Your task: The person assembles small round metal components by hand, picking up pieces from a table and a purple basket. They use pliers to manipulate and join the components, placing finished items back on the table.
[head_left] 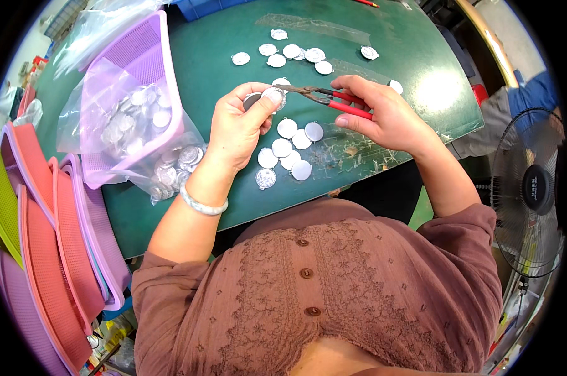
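Note:
My left hand pinches a round silver medallion with a small loop, and a darker disc shows beside it between the fingers. In my right hand are pliers with red handles. Their jaws point left and meet the medallion's upper edge; whether they grip its loop I cannot tell. Just nearer than my hands, several silver medallions lie loose on the green table. Another scattered group of medallions lies farther off.
At the left, a purple basket holds a clear plastic bag of medallions, some bulging over its near side. Stacked coloured baskets stand below. A fan is at the right. A blue crate sits at the far edge.

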`<state>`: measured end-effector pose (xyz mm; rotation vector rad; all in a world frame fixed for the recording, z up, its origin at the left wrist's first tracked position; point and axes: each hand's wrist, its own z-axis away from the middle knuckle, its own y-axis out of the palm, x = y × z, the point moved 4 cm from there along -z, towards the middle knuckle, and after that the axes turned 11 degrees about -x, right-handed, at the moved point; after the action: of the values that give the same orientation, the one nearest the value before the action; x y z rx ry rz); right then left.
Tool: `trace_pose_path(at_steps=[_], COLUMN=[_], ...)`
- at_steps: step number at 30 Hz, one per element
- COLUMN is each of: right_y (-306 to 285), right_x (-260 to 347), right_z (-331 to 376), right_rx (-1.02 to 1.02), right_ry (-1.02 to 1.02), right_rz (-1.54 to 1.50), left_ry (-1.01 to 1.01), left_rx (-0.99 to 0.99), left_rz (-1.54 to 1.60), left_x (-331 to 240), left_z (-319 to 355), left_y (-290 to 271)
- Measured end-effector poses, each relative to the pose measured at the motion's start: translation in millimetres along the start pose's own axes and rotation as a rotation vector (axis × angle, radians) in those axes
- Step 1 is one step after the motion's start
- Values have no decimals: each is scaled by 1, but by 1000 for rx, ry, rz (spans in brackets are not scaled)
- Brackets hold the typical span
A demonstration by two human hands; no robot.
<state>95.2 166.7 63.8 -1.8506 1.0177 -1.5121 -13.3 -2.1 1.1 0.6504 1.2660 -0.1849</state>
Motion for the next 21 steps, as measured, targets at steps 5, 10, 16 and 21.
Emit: trace_pose_path(at_steps=[5, 10, 16, 21], right_y=[3, 2, 6, 9], right_x=[-2, -2, -5, -8], right_z=[0, -2, -1, -1], right_rx=[-58, 16, -15, 31], right_ry=[-52, -16, -39, -6], right_rz=[-18, 43, 57, 21], left_ry=[5, -8, 3, 46], left_rx=[18, 22, 34, 18], left_rz=[-23, -24, -75, -111], left_x=[1, 1, 0, -2], left_z=[0, 0, 0, 1], left_y=[1, 1, 1, 2])
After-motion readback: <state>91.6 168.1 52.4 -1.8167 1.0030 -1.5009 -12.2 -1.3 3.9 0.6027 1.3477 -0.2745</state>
